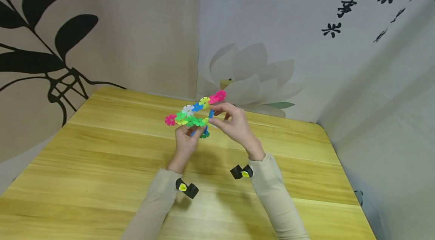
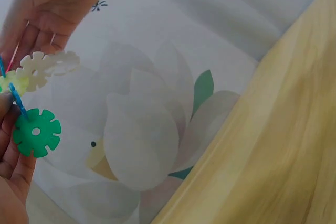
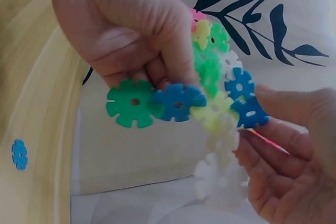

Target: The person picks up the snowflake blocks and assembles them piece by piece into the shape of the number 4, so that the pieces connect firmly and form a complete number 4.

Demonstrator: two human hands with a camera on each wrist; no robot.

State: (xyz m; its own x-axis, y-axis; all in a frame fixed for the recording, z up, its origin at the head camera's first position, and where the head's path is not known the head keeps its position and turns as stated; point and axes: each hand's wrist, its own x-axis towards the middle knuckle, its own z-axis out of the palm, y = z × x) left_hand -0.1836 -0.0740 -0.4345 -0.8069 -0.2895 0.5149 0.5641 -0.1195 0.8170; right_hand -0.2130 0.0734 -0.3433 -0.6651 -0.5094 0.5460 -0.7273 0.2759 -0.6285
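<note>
A structure of interlocking plastic snowflake discs [image 1: 191, 121], notched and with a hole in the middle, is held up over the table in the head view. Its discs are pink, green, yellow, white and blue. My left hand [image 1: 185, 142] grips it from below, near a dark green disc [image 3: 131, 103] joined to a blue one [image 3: 178, 102]. At its right side, thumb and fingers of my right hand [image 1: 238, 124] pinch a blue disc [image 3: 250, 113]. White discs [image 3: 223, 182] stick out beside that hand in the right wrist view. Fingers partly cover the joints.
One loose blue disc [image 3: 19, 155] lies on the wooden table [image 1: 102, 179]. Behind the table hang cloths printed with a flower [image 1: 251, 70] and dark leaves [image 1: 47, 2]. A small black camera is strapped at each wrist.
</note>
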